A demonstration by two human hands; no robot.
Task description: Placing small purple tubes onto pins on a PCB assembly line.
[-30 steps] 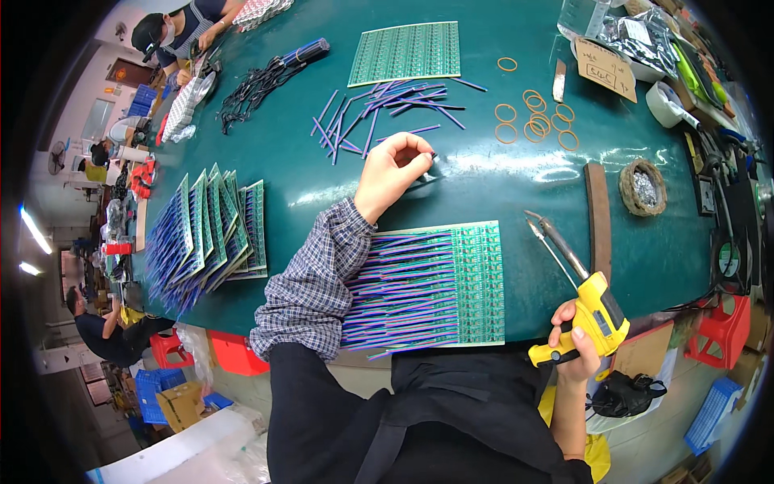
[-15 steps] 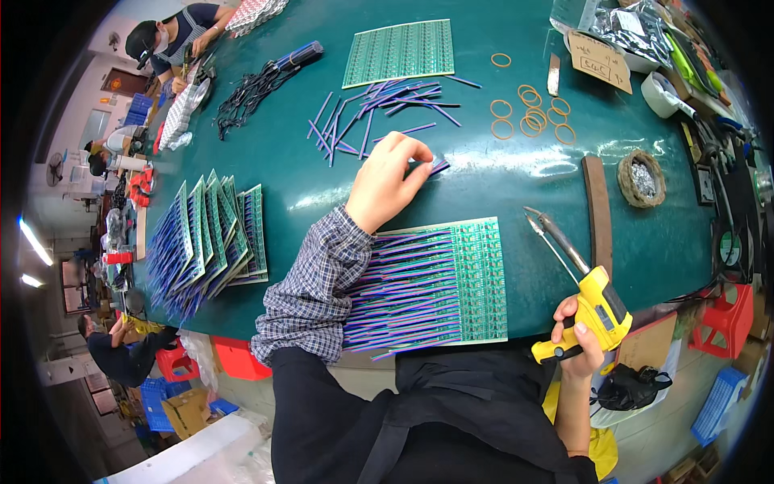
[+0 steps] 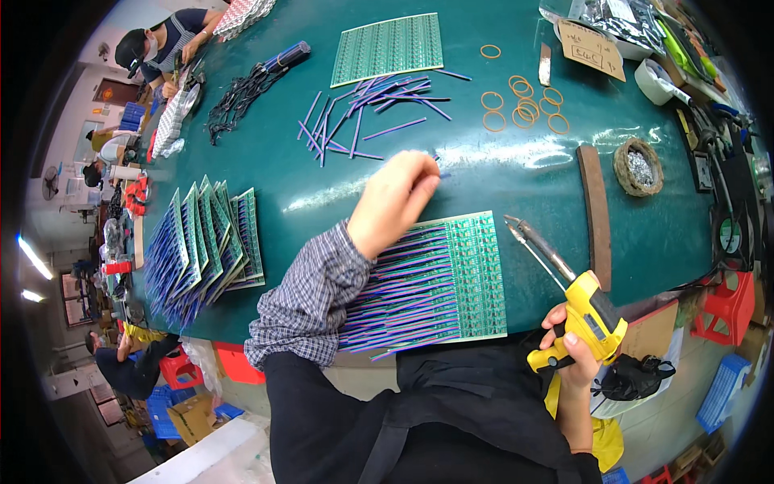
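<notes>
My left hand [image 3: 395, 200] hovers over the far edge of a green circuit board panel [image 3: 481, 282], its fingers pinched on a short blue-purple wire [image 3: 445, 174]; only the wire's end shows. Rows of similar wires lie across the panel's left part, while bare board shows on its right. In my right hand [image 3: 574, 359] is a yellow soldering gun [image 3: 595, 310], gripped by its handle. Its metal tip [image 3: 516, 226] points up and left, just beside the panel's upper right corner. A loose pile of blue-purple wires [image 3: 355, 121] lies beyond my left hand.
Wired panels are stacked [image 3: 211, 234] at left. A bare panel [image 3: 387, 50] and black cables [image 3: 254, 89] lie at the back. Rubber bands [image 3: 524, 111], a brown bar [image 3: 595, 218] and a round tin [image 3: 638, 167] sit at right. A co-worker [image 3: 165, 48] works far left.
My left hand has come slightly nearer with the wire, toward the panel. My right hand has shifted the soldering gun a little left, its tip closer to the panel's corner.
</notes>
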